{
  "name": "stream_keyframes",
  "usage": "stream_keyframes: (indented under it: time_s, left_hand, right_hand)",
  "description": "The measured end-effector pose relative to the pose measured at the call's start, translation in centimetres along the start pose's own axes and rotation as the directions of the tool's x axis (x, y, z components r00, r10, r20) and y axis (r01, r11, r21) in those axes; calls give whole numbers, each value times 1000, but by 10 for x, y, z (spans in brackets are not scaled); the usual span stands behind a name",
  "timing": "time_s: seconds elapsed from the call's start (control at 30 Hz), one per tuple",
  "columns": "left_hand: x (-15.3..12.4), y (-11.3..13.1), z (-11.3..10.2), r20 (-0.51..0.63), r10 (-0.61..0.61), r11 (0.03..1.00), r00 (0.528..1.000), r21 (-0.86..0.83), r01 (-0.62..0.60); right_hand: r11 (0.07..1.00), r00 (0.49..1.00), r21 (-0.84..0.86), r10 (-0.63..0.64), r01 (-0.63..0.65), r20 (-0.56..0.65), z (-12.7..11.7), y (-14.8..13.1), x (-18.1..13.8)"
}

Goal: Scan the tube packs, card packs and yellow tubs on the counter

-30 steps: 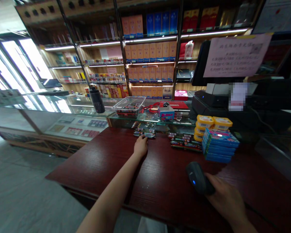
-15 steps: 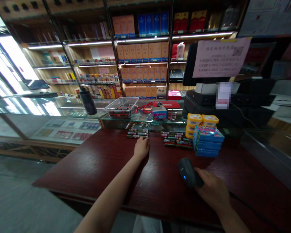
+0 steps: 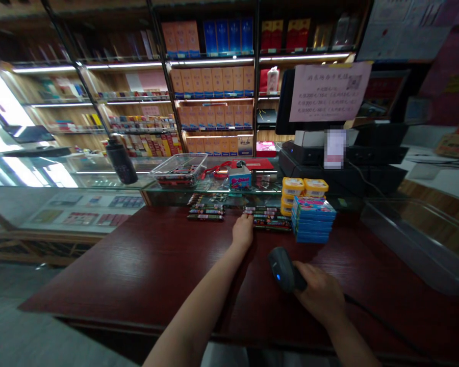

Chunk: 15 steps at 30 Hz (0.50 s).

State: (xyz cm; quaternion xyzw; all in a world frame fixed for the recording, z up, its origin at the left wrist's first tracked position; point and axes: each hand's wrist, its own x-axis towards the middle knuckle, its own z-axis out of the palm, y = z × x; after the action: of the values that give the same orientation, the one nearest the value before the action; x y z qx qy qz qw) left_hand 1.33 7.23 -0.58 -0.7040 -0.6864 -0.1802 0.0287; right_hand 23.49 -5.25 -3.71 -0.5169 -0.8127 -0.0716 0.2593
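Note:
My left hand [image 3: 243, 230] reaches across the dark red-brown table to the near left end of a pile of thin, dark stick packets [image 3: 271, 222]. Its fingers are bent closed at a packet's end, and the fingertips are partly hidden. To its left, a second group of stick packets [image 3: 205, 217] lies in rows. Closer to me, my right hand [image 3: 319, 293] is wrapped round the handle of a black barcode scanner [image 3: 282, 269]. The scanner shows a blue light, and its head tilts up and left above the table.
Blue flat boxes [image 3: 313, 224] are stacked right of the packets, with yellow-lidded tubs [image 3: 292, 186] behind. A clear plastic container [image 3: 178, 171] holding packets and a small blue box [image 3: 239, 179] sit on the glass counter. A clear bin [image 3: 413, 244] stands right; the scanner's cable [image 3: 382, 318] trails rightward.
My left hand has moved right, from the left group of stick packets to the right pile. My right hand still holds the scanner. The view has turned slightly right.

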Motion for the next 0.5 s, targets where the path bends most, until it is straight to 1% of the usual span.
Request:
stream_keyframes:
  time_s: [0.1,0.27,0.4,0.5]
  left_hand:
    - [2,3,-1,3,-11,999,1000,36,11]
    - [4,7,-6,11,46,994,999,96,-47]
    - [-2,3,-9,-13,129,991,992,25,-129]
    - [-15,-5,-14,-61,140,990,988,-13,-141]
  right_hand:
    - [1000,1000,7,9,-9,10,0,0,0]
    - [999,997,24,46,-47,58,-4,-1,2]
    - [998,996,17,52,-53,78,-6,-3,3]
    - [999,996,21,47,-49,81,-7,-3,3]
